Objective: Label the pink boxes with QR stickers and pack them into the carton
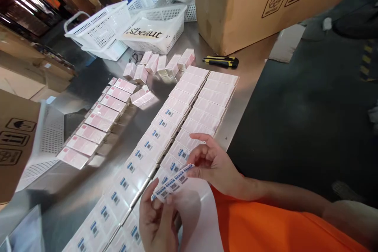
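A white sheet of QR-code stickers (174, 184) is bent over between my hands, its tail of blank backing paper (201, 208) hanging toward my body. My left hand (158, 220) pinches the sheet's left end between thumb and fingers. At the other end, my right hand (214, 167) closes thumb and fingers on the sheet's edge, with the index finger raised. Beneath lie two long rows of small pale-pink boxes (180, 96). Blue-and-black QR stickers show on the nearer boxes of both rows; the farther boxes show no sticker.
Left of the rows lies another row of pink boxes (100, 116), with several loose boxes (152, 63) behind. A yellow-and-black utility knife (221, 62) rests by a large cardboard carton (227, 12). White plastic baskets (174, 27) stand at the back. Another carton (17, 141) is at left.
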`<state>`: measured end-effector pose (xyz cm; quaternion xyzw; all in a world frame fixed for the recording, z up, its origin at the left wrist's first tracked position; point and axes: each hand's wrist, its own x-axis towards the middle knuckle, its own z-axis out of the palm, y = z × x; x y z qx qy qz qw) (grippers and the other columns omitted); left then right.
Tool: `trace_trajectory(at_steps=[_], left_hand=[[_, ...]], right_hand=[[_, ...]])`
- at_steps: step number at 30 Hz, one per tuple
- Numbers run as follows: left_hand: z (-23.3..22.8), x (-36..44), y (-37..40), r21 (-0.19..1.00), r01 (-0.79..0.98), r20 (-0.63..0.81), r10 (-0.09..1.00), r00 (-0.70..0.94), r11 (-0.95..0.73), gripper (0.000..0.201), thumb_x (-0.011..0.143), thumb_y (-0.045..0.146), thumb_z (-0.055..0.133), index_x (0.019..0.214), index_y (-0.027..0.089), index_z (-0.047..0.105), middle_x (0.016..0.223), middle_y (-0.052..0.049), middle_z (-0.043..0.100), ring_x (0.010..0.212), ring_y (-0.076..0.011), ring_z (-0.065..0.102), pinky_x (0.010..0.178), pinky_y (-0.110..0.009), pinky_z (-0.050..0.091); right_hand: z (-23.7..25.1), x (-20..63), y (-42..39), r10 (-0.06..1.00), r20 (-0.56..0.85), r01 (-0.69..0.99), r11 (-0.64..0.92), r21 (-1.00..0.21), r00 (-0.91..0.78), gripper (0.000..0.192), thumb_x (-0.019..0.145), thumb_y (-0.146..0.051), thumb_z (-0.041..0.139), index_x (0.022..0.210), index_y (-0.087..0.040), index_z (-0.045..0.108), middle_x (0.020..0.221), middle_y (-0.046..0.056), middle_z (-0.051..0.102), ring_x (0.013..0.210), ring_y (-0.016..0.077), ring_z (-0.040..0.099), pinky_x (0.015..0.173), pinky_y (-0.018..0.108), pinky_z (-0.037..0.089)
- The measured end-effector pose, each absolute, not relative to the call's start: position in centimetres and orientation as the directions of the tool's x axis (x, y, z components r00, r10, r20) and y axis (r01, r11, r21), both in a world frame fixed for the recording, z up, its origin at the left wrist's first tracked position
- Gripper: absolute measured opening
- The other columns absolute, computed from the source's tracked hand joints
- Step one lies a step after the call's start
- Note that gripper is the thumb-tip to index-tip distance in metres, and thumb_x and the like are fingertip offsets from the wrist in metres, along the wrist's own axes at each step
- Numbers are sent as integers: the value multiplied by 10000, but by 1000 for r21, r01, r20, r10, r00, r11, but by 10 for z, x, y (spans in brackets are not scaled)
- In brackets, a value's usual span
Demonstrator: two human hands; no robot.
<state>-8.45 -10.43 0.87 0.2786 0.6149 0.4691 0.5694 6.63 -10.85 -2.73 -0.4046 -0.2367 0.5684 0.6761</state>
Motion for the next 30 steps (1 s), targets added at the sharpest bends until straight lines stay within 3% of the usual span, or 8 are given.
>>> trace_trajectory(at_steps=[5,8,11,16,18,22,26,30], left_hand=[[7,-88,-101,900,-202,-424,882,-207,386,696,467,390,990,1086,281,693,857,2,788,743,-175,738,644,-211,596],[2,-96,-100,904,-185,-421,879,-222,386,698,483,396,984,1111,265,710,787,18,762,602,-107,678,582,-156,555],[-10,-111,-100,890,-150,-452,875,-173,431,625,559,397,957,1123,243,735,611,54,666,505,-63,602,541,-114,515],[-35,-134,-102,868,-144,-484,875,-27,476,371,586,376,942,879,206,788,835,-55,777,798,-207,745,723,-236,604],[-40,-138,-104,874,-129,-469,883,31,469,292,646,363,912,861,207,790,837,-60,780,752,-185,739,684,-206,593],[-42,-140,-105,887,-115,-449,894,8,447,246,674,351,895,843,211,783,814,-53,778,690,-153,723,631,-155,567],[-32,-132,-106,890,-92,-451,892,-37,447,275,651,399,905,812,219,774,767,-29,771,695,-147,730,646,-131,560],[-7,-113,-108,878,-112,-475,876,-79,466,315,655,475,892,825,242,768,805,7,778,773,-121,731,748,-98,533]], right_hand=[[-36,67,-107,966,42,-281,115,-953,254,632,827,-337,800,1343,-267,441,799,-28,681,714,125,641,620,225,480],[-38,73,-105,969,179,-44,189,-981,168,492,909,-331,712,1333,-241,479,717,-51,624,568,87,531,526,206,399],[-33,81,-105,993,117,-5,117,-993,35,452,923,-327,695,1323,-231,509,657,-69,579,541,81,484,511,197,378],[-20,91,-113,994,-96,-110,-101,-989,-52,209,890,-319,737,1022,-200,627,731,-16,685,651,103,630,580,182,478],[-17,96,-116,997,-29,-20,-30,-999,-69,104,916,-279,705,892,-188,661,864,38,723,782,130,685,677,211,532],[-7,114,-113,979,197,114,202,-973,-57,59,950,-230,647,921,-215,696,1115,89,667,1023,174,662,836,286,551],[3,138,-86,978,197,196,180,-964,70,36,949,-248,652,947,-213,661,934,45,658,882,149,636,779,270,520],[8,158,-49,997,23,360,49,-932,-77,120,931,-240,651,1040,-190,644,836,12,640,747,126,584,688,254,462]])
